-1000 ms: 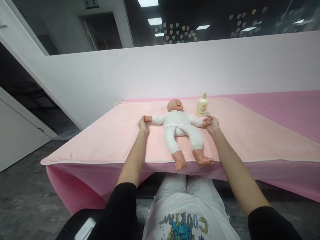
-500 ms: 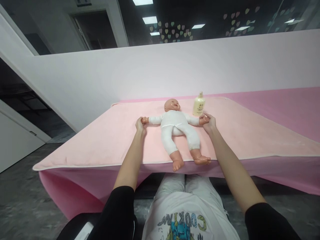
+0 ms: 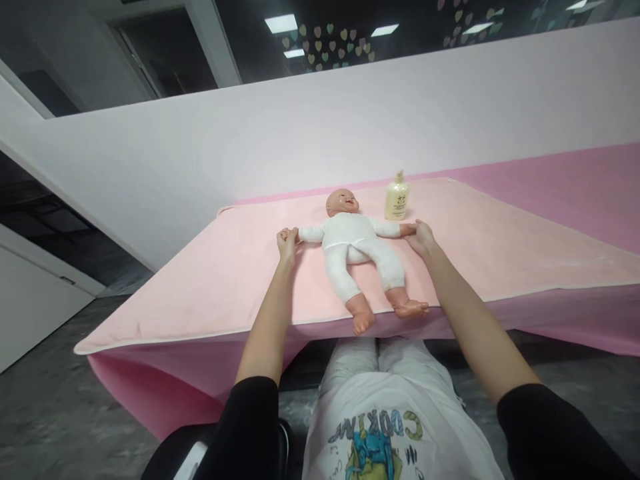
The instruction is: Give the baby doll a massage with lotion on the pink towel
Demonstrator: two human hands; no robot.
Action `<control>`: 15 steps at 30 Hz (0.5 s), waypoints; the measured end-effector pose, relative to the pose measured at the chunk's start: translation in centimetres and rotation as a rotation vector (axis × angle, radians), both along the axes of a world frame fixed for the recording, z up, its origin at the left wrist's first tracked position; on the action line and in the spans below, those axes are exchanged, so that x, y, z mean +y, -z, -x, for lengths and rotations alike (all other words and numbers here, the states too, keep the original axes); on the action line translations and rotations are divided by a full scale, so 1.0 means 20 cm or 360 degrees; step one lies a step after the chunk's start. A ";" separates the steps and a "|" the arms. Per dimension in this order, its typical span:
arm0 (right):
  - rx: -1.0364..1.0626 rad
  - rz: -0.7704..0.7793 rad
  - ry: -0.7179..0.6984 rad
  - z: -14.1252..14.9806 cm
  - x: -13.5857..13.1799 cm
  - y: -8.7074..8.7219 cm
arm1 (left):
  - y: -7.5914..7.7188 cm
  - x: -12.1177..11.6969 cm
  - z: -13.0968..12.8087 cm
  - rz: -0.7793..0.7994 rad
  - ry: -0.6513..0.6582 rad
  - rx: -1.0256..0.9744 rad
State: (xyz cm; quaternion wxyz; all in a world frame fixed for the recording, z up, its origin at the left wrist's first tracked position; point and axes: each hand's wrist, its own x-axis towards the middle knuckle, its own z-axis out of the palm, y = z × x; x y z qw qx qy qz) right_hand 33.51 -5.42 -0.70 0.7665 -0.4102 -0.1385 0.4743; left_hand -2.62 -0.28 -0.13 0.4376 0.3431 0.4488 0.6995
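A baby doll (image 3: 349, 230) with a white cloth body lies on its back, arms stretched out to both sides and feet toward me. My left hand (image 3: 287, 244) is closed around the doll's hand on the left side. On the other side, my right hand (image 3: 421, 238) has its fingers at the doll's other hand, which lies between them, partly hidden. Just beyond my right hand stands a pale yellow pump bottle (image 3: 397, 200), upright and untouched.
Under the doll is a peach-pink mat (image 3: 215, 280) with a white edge, spread over a pink tablecloth (image 3: 590, 167). A white wall (image 3: 310, 133) runs behind the table, with dark glass above it. The doll's feet reach the table's front edge.
The camera view has tilted and shifted slightly. My left hand has turned a little around the doll's hand, and my right fingers have shifted on the other doll hand. The bottle stays put.
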 end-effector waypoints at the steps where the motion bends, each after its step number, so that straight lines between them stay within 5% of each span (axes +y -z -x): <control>1: -0.0030 0.0038 0.0053 0.00 0.01 0.01 | 0.00 -0.01 0.00 -0.0004 0.0014 -0.0006; 8: -0.0005 -0.0062 0.0127 -0.04 0.05 0.08 | 0.00 -0.03 -0.01 -0.0020 0.0113 0.0059; 15: 0.0045 -0.0113 0.0000 -0.03 0.00 0.03 | 0.00 -0.04 0.00 -0.0040 0.0113 0.0083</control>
